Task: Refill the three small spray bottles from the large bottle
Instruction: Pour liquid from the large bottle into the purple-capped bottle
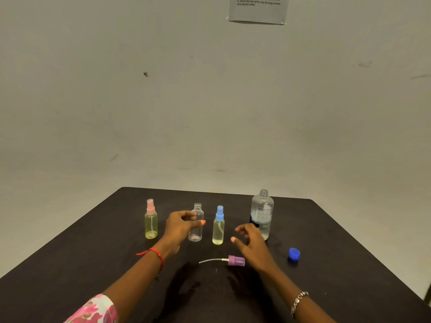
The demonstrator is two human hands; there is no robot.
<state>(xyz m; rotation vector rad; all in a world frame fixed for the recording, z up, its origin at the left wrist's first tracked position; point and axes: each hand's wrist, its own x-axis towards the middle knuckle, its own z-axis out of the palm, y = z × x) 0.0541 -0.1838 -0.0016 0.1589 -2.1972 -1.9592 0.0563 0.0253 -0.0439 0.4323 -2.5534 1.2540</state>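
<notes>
Three small bottles stand in a row on the dark table (338,252). The pink-capped bottle (151,220) and the blue-capped bottle (218,226) hold yellowish liquid. Between them the clear small bottle (197,229) has no cap, and my left hand (180,226) wraps around it. Its purple spray head (235,261) lies on the table with the tube pointing left. The large clear bottle (262,214) stands uncapped at the right. My right hand (250,241) hovers with fingers spread just in front of the large bottle, holding nothing.
A blue cap (293,254) lies on the table right of my right hand. A printed sheet (257,9) is taped to the wall above. The table's far edge runs just behind the bottles.
</notes>
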